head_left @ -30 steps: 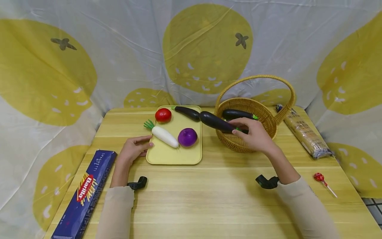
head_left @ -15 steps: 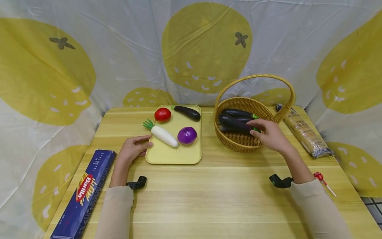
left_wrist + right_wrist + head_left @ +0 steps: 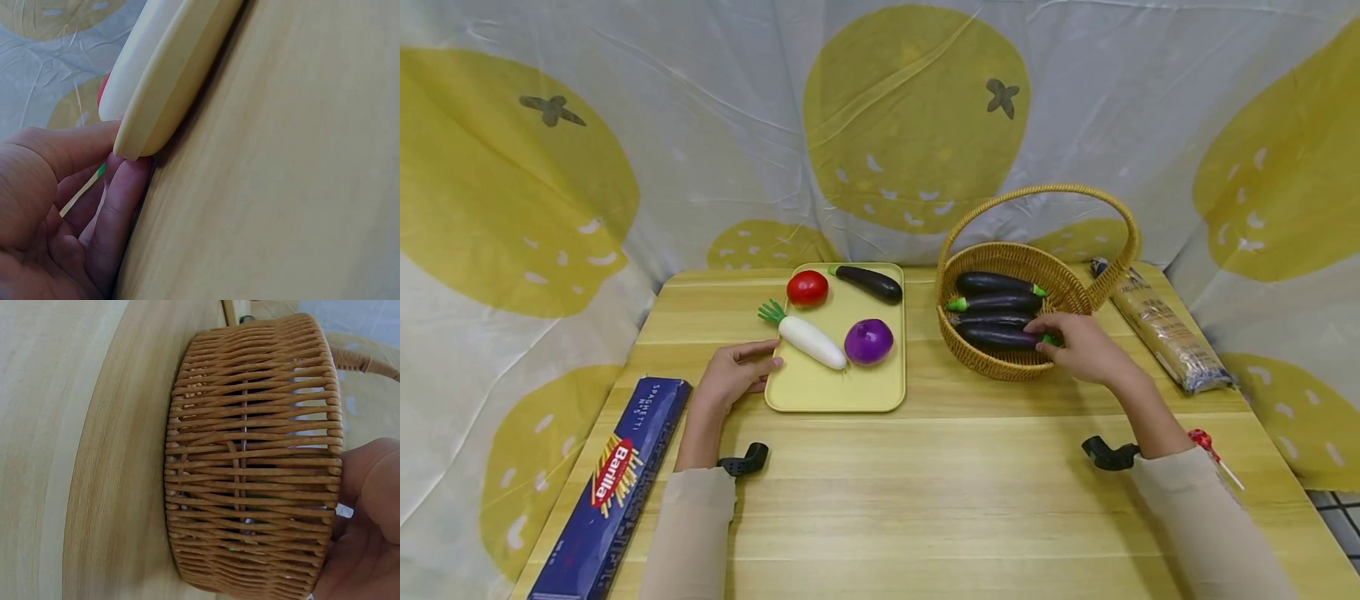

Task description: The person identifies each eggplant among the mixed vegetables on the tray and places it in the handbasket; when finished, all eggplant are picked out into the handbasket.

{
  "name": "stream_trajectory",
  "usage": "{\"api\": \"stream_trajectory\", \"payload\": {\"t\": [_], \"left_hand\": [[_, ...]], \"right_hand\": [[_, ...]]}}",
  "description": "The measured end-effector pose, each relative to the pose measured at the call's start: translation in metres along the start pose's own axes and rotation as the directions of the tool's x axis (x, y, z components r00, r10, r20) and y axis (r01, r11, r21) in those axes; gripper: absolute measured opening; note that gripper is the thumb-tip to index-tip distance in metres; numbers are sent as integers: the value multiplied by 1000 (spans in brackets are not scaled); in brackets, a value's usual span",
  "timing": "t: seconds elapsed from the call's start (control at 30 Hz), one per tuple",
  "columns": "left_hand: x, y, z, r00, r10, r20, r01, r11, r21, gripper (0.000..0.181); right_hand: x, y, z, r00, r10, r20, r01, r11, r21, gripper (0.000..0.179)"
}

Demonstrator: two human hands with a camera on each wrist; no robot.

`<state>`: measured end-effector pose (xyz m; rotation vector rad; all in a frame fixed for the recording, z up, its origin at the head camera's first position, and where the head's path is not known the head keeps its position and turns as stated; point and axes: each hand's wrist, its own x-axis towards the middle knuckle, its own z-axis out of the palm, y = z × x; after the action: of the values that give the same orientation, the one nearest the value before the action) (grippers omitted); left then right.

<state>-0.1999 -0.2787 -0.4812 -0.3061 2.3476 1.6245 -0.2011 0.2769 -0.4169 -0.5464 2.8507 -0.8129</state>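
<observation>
My right hand (image 3: 1086, 350) reaches over the near right rim of the wicker basket (image 3: 992, 364), pinching the green stem end of an eggplant (image 3: 996, 337). That eggplant lies in the basket, alongside several other eggplants (image 3: 1000, 283). In the right wrist view, the basket's woven side (image 3: 250, 469) hides most of the fingers. My left hand (image 3: 733, 375) pinches the left edge of the yellow tray (image 3: 835, 397), thumb on the rim in the left wrist view. On the tray are a tomato (image 3: 808, 288), an eggplant (image 3: 869, 284), a white radish (image 3: 812, 342) and a purple onion (image 3: 868, 342).
A blue spaghetti box (image 3: 610, 487) lies along the table's left side. Right of the basket is a clear packet of noodles (image 3: 1168, 333). A red lollipop (image 3: 1202, 442) lies partly behind the right sleeve. The basket's tall handle (image 3: 1045, 190) arches over its opening.
My right hand has moved right and lowered the eggplant from above the basket's left side to the near side inside it. The left hand stays at the tray edge.
</observation>
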Motion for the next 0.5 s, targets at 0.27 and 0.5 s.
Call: {"api": "stream_trajectory", "payload": {"t": [0.27, 0.5], "left_hand": [[1, -2, 0, 1000, -5, -5, 5, 1000, 0, 55], [1, -2, -1, 1000, -5, -3, 5, 1000, -6, 56]], "right_hand": [[1, -4, 2, 998, 41, 39, -41, 999, 4, 29], [3, -6, 4, 999, 39, 11, -40, 998, 42, 36]]}}
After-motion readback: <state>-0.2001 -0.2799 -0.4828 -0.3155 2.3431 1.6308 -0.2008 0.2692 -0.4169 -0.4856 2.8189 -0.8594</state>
